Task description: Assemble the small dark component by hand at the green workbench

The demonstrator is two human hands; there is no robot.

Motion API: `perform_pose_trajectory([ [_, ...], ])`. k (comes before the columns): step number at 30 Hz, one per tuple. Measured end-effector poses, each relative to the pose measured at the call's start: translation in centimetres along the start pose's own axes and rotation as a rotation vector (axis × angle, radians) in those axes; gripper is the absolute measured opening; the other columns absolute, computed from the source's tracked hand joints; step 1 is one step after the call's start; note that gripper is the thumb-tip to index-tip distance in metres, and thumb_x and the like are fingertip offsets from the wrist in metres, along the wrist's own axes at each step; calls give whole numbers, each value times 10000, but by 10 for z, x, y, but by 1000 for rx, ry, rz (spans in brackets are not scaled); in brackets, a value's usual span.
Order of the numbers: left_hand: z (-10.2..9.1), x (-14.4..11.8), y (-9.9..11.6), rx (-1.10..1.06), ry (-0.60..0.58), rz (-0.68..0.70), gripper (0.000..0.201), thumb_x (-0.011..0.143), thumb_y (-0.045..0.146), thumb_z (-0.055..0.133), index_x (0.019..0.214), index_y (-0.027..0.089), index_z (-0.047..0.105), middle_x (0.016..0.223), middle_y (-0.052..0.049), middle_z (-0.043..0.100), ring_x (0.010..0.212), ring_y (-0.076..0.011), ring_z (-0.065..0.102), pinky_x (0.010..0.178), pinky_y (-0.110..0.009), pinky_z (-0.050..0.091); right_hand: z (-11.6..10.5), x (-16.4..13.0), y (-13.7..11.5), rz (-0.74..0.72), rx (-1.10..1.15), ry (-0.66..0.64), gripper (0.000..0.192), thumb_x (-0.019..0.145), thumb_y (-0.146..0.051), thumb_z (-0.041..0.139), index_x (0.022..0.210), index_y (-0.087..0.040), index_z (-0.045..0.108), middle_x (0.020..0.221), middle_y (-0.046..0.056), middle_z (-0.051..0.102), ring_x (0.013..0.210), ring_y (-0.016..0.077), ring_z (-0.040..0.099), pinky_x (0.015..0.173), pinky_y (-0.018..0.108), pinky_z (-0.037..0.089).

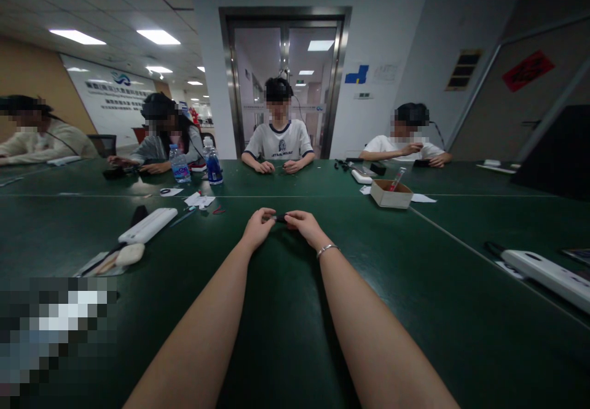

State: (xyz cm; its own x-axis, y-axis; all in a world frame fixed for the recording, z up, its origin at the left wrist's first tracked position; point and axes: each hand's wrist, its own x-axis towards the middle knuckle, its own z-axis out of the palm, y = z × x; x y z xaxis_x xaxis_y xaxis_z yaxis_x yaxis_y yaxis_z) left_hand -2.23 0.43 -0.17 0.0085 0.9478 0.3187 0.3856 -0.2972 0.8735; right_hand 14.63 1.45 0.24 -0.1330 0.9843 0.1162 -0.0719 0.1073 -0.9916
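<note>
Currently | small dark object (pixel 279 218) pinched between left hand (pixel 259 227) and right hand (pixel 302 222), both closed on it, mid desk (pixel 415 273) | fine fingertip handling judged underway | steady two-sided grip needed next

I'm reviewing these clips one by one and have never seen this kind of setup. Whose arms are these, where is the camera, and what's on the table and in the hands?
There is no machine here. The single picture comes from a camera worn on a person's head, looking forward and down, so the two bare arms reaching out from the bottom are the wearer's own. The left hand and right hand, with a bracelet at its wrist, meet over a dark green table and pinch a small dark object between them; it is too small to identify. On the table lie a white power strip to the left, another power strip to the right, a small cardboard box, two water bottles and paper scraps. Four other people sit at the far side, hands on the table.
</note>
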Motion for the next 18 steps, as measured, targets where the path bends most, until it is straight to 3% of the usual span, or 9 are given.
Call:
perform_pose_trajectory([
  [3, 1, 0, 0, -44, -57, -51, 317, 838, 369, 449, 1034, 169, 598, 836, -58, 628, 735, -157, 580, 688, -284, 460, 0, 0, 0, 2, -7, -5, 214, 648, -205, 746, 832, -119, 678, 743, 32, 657, 655, 110, 592, 650, 244, 501],
  [8, 2, 0, 0, -22, -7, 43, 268, 768, 300, 566, 998, 172, 619, 993, -76, 629, 888, -174, 584, 799, -288, 448, -1, 0, 1, -10, 0, -11, 226, 634, -216, 756, 825, -123, 677, 732, 26, 653, 654, 108, 586, 646, 239, 494],
  [12, 3, 0, 0, -57, -56, -5, 311, 821, 350, 486, 1034, 157, 604, 794, -49, 628, 753, -160, 592, 714, -280, 460, -1, 0, 1, -10, -1, -10, 230, 635, -216, 758, 829, -122, 679, 750, 32, 660, 659, 111, 588, 646, 241, 496],
  [15, 2, 0, 1, -21, -25, 25, 274, 778, 303, 543, 1005, 173, 623, 870, -51, 633, 804, -159, 584, 731, -267, 453, -1, 0, 0, -2, 0, -13, 214, 647, -209, 747, 834, -127, 684, 764, 37, 663, 666, 113, 590, 653, 245, 497],
  [18, 1, 0, 2, -31, -59, 0, 295, 832, 335, 444, 1004, 179, 625, 821, -43, 632, 731, -150, 577, 672, -264, 451, -1, -1, 0, -3, -3, -31, 218, 645, -211, 748, 837, -129, 685, 785, 44, 665, 676, 118, 591, 666, 255, 495],
])
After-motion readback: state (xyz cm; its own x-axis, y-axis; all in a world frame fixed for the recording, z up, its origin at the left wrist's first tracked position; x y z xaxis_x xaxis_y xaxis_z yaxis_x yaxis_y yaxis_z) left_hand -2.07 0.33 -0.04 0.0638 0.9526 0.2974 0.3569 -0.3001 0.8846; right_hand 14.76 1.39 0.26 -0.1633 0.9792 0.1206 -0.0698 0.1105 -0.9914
